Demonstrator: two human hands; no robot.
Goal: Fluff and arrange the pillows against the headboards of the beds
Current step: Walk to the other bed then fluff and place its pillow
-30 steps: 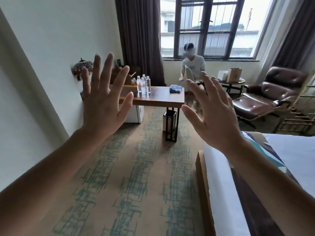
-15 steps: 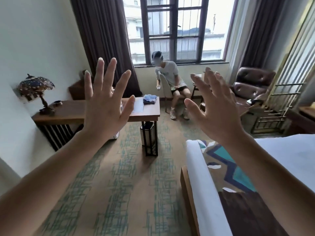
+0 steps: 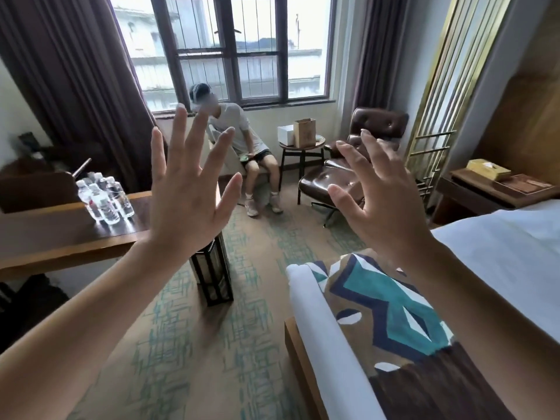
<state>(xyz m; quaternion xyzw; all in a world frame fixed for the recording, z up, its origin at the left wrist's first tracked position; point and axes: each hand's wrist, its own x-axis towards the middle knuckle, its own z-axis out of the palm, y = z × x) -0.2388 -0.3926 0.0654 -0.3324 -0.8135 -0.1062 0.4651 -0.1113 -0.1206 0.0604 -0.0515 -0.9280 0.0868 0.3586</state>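
Both hands are raised in front of the camera with fingers spread and straight, holding nothing: the left hand [image 3: 185, 189] hangs over the near corner of the worktop [image 3: 60, 237] on the left, the right hand [image 3: 378, 204] over the foot end of the bed [image 3: 500, 256] on the right. No pillow shows anywhere in this view, and no headboard can be picked out with certainty; the wood panelling at the far right edge may belong to one, but that cannot be told. What shows of the bed is white bedding and a patterned runner [image 3: 385, 295] laid across it, and the mattress seems to run off to the right, past the frame. So the pillows most likely lie to the right of both hands, and the right hand, already above the bed, is the nearer one. Reaching them probably calls for a turn and some steps to the right along the bed.
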